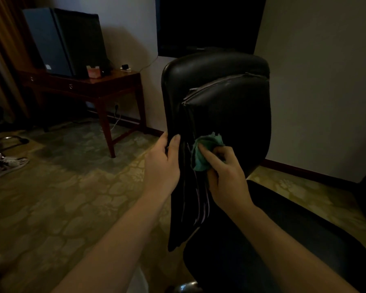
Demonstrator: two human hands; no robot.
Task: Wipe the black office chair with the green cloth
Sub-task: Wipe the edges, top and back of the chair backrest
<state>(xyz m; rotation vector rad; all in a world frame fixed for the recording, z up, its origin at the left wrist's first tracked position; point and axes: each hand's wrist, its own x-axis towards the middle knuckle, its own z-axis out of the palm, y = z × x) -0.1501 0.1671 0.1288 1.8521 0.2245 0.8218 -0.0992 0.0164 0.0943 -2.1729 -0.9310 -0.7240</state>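
The chair (220,98) stands right of centre, before the wall (315,81), with a screen (209,24) on the wall behind it. The left hand (163,163) grips the left edge of the chair's back. Just right of it, the right hand (224,172) holds the cloth (201,153) against the back. Behind and to the left, a table (106,81) bears a cabinet (51,41) and a small box (92,71). A shoe (6,163) lies on the floor (61,197), far left.

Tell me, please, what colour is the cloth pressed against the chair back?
Green, a teal shade; the cloth shows best in the head view, the only one.
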